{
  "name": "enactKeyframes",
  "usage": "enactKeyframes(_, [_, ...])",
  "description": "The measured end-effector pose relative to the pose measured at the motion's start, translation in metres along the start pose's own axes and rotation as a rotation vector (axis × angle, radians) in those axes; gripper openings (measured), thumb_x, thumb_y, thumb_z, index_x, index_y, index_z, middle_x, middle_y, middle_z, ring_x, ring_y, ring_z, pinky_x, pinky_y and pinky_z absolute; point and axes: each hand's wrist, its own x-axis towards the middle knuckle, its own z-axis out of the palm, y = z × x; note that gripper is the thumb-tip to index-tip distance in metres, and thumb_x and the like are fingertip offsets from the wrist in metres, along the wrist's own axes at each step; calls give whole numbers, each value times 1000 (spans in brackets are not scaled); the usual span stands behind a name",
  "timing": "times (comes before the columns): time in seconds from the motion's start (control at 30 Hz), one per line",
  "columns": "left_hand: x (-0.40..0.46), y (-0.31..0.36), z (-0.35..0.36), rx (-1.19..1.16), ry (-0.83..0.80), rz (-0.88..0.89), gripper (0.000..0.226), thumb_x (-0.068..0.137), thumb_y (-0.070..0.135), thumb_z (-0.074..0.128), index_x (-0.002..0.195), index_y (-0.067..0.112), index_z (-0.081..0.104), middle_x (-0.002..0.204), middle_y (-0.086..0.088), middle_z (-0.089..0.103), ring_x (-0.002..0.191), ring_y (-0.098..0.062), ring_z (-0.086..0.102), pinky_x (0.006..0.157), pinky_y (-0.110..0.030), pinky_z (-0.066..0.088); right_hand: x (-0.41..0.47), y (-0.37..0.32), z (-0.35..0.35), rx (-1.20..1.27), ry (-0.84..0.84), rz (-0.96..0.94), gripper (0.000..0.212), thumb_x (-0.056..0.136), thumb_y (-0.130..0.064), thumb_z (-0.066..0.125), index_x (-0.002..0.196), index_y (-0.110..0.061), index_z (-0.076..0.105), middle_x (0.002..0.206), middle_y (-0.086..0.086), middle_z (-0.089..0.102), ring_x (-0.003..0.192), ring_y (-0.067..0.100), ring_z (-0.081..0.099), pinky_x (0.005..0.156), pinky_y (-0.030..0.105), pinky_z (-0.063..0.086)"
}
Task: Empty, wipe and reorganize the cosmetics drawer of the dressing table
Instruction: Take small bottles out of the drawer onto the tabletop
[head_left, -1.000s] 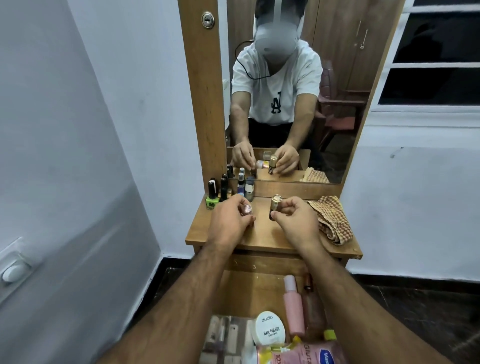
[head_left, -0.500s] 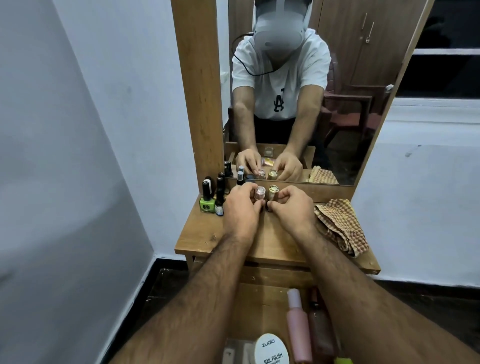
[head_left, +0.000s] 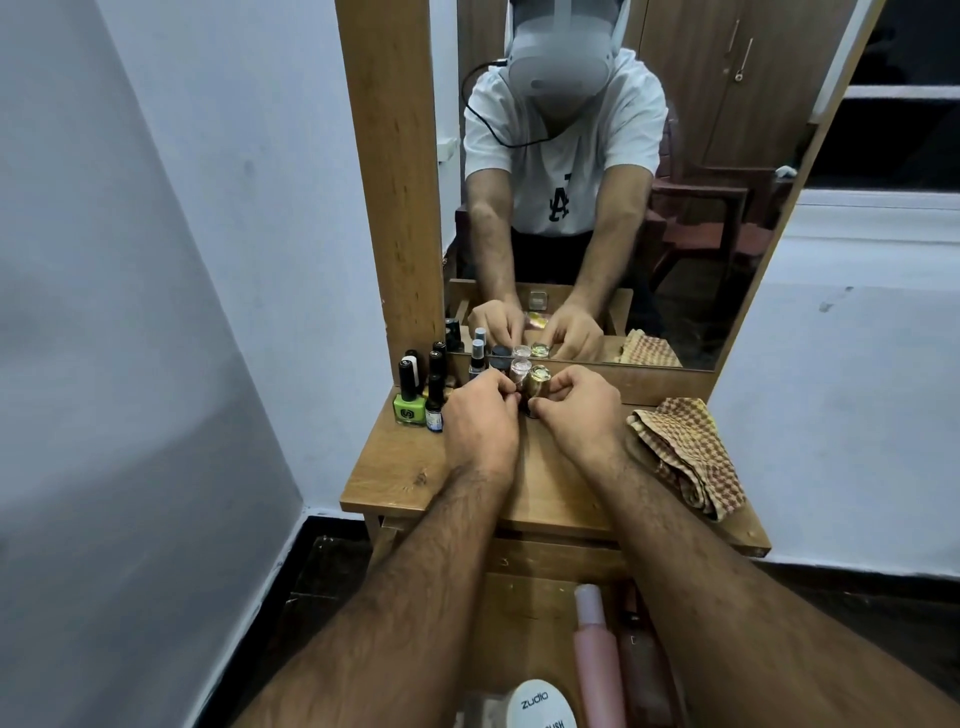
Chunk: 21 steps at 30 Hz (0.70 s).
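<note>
On the dressing table (head_left: 415, 478), close to the mirror (head_left: 675, 208), the right hand (head_left: 582, 410) pinches a small gold-capped bottle (head_left: 537, 382), upright; the left hand (head_left: 480, 421) pinches a pink glittery-capped bottle (head_left: 519, 368) touching it; nail polish bottles (head_left: 415, 395) stand left; a checked cloth (head_left: 685, 452) lies right.

Pale blue-white walls (head_left: 182, 260) met in a corner. Dark floor (head_left: 322, 571) with black skirting. Wood-framed mirror (head_left: 701, 156) reflected a wooden wardrobe (head_left: 696, 78), reddish chair (head_left: 727, 218). Dim, even light.
</note>
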Motion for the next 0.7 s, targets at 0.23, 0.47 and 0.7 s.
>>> enactKeyframes(0.23, [1,-4,2,6,2,0,18,91,23,67,108,24,73,103,3,73,96,-13,64,79,-22,47,2,-2,4,-16,63,26,16,76,-23,80,82,-19,66,86,-1,71,87,18,64,77,32,51])
enactKeyframes(0.47, [3,-4,2,28,-12,12,20,91,25,68,109,22,73,103,3,73,97,-13,65,85,-25,52,4,-4,3,-32,46,22,22,75,-24,84,86,-19,66,89,-1,70,88,17,63,75,28,48])
enactKeyframes(0.7, [-1,-5,-2,4,-37,13,20,91,22,68,111,20,73,105,2,73,99,-13,64,88,-25,50,2,-3,-1,-44,29,26,26,74,-25,85,93,-18,69,91,-1,72,91,16,64,79,28,49])
